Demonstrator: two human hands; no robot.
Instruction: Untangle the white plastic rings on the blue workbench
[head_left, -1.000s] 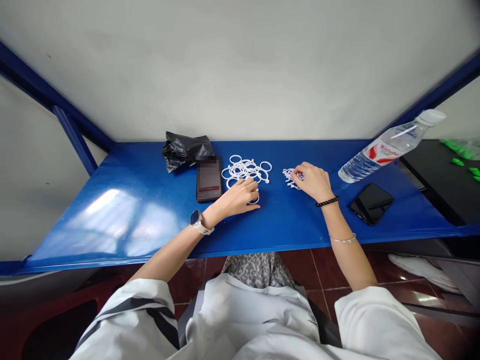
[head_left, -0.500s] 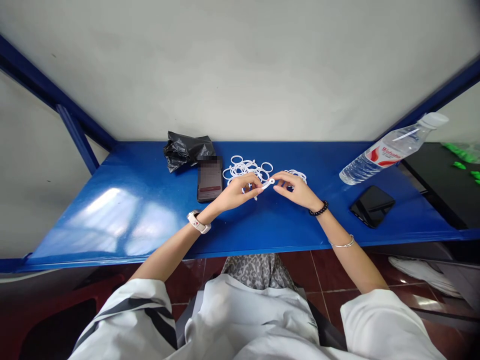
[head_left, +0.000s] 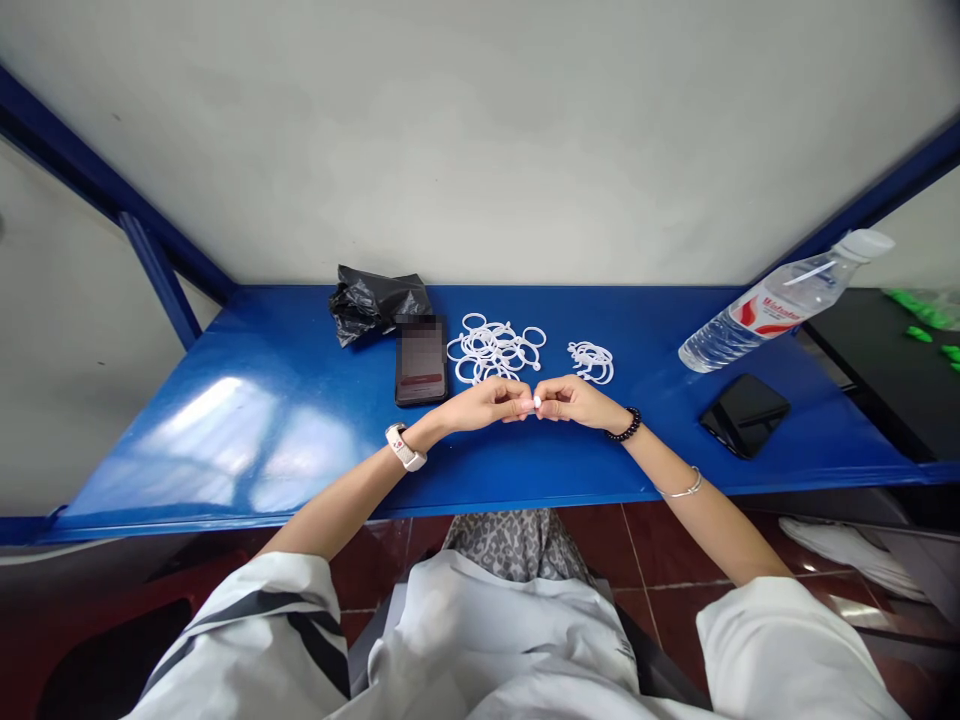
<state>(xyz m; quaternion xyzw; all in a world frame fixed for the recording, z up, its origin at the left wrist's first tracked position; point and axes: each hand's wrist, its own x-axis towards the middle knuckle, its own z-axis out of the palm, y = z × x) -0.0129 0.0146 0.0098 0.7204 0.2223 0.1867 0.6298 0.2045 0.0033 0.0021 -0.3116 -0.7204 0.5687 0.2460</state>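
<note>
White piece [head_left: 537,402], pinched by my left hand [head_left: 484,404] and my right hand [head_left: 583,403], white rings [head_left: 491,341] piled beyond, blue tabletop [head_left: 525,460] below

The left grip [head_left: 487,403] and right grip [head_left: 579,401] mostly hide one white piece [head_left: 537,402].

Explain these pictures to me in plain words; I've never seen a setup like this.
There is no machine here: a person works with a bare left hand and right hand. One camera, worn on the head, looks forward and down. The hands meet, pinching a small white piece, mostly hidden by fingers. Beyond them on the blue table lie a larger heap of white rings and a smaller heap. Around these are a black bag, a lit phone, a dark phone and a water bottle.
</note>
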